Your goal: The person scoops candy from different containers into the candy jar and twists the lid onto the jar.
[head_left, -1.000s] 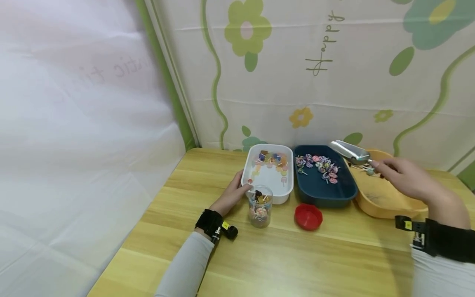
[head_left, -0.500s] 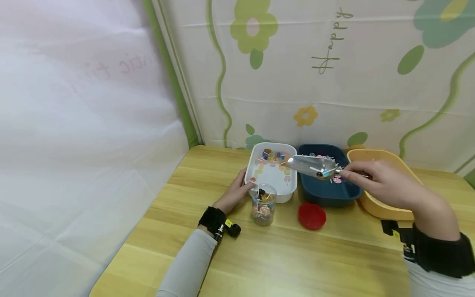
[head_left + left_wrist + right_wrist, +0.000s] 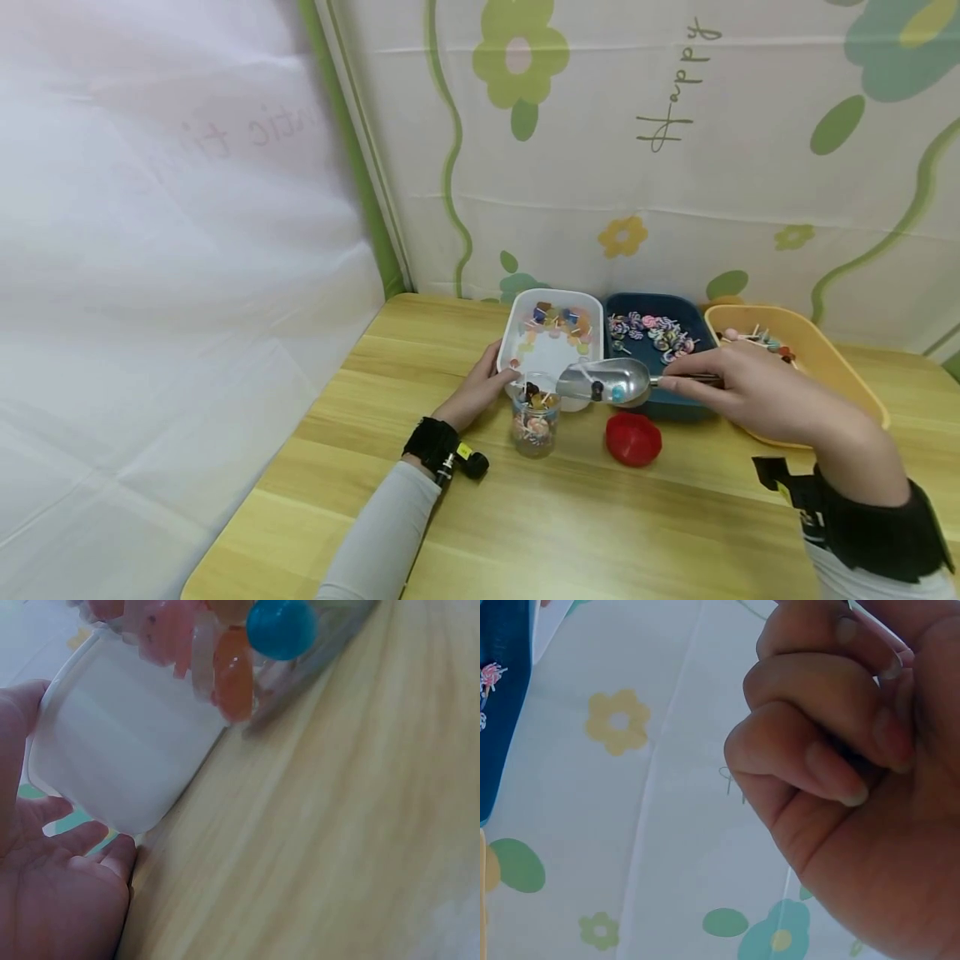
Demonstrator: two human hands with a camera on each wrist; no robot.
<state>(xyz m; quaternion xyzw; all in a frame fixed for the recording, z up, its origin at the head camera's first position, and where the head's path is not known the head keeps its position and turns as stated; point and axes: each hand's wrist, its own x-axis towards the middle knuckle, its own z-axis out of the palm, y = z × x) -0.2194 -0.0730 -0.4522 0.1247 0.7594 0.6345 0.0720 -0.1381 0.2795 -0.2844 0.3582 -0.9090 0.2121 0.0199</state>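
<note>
My right hand (image 3: 757,383) grips the handle of a metal scoop (image 3: 600,379), which carries a dark and a blue lollipop. The scoop's mouth is beside the top of a clear jar (image 3: 536,429) partly filled with small lollipops. In the right wrist view that hand's fingers (image 3: 810,742) are curled; the scoop is mostly out of sight. My left hand (image 3: 476,392) holds the near left corner of a white bin (image 3: 511,337), its thumb at the rim. In the left wrist view the white bin (image 3: 127,735) lies between thumb and fingers, with the jar's contents above.
A dark blue bin (image 3: 675,406) with swirl lollipops and a yellow bin (image 3: 832,367) with more lollipops stand to the right. A red lid (image 3: 633,439) lies on the wooden table (image 3: 585,533) in front. A printed curtain (image 3: 570,208) hangs behind.
My right hand has brought the scoop left and down from over the blue and yellow bins to the jar. The left hand stays on the white bin; the view shifts slightly.
</note>
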